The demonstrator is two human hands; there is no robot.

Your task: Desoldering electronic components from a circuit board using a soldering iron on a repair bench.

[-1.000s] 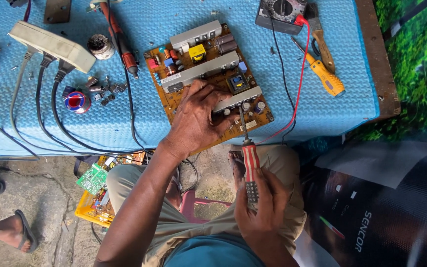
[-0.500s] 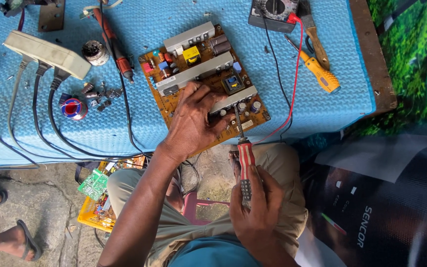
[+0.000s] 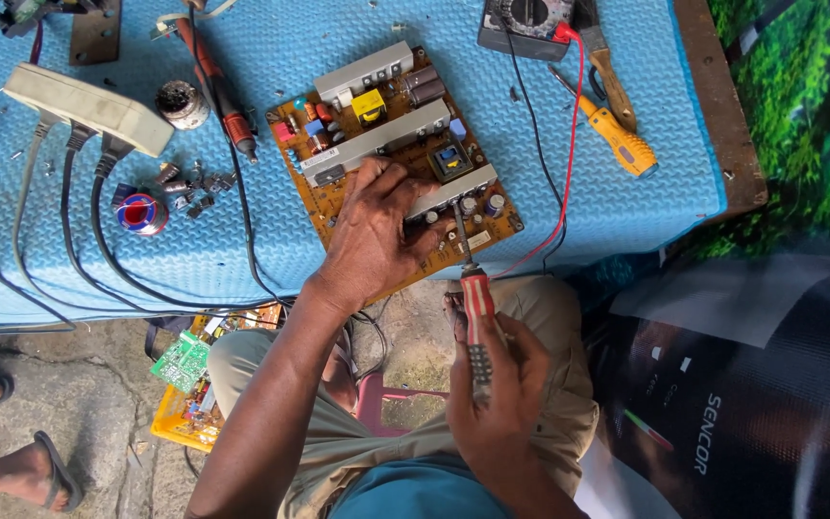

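A brown circuit board with metal heat sinks and several small parts lies on the blue mat. My left hand rests flat on the board's near half, pressing it down. My right hand is closed around the red-and-black handle of a screwdriver. Its shaft points up at the board's near right edge, close to my left fingers.
A white power strip with black cables, a solder spool and loose small parts lie at left. A multimeter with red and black leads and a yellow screwdriver lie at the far right. A yellow tray of boards sits on the ground.
The view has shifted slightly. My right hand has brought the screwdriver a little closer to the board's near edge. My left hand stays on the board.
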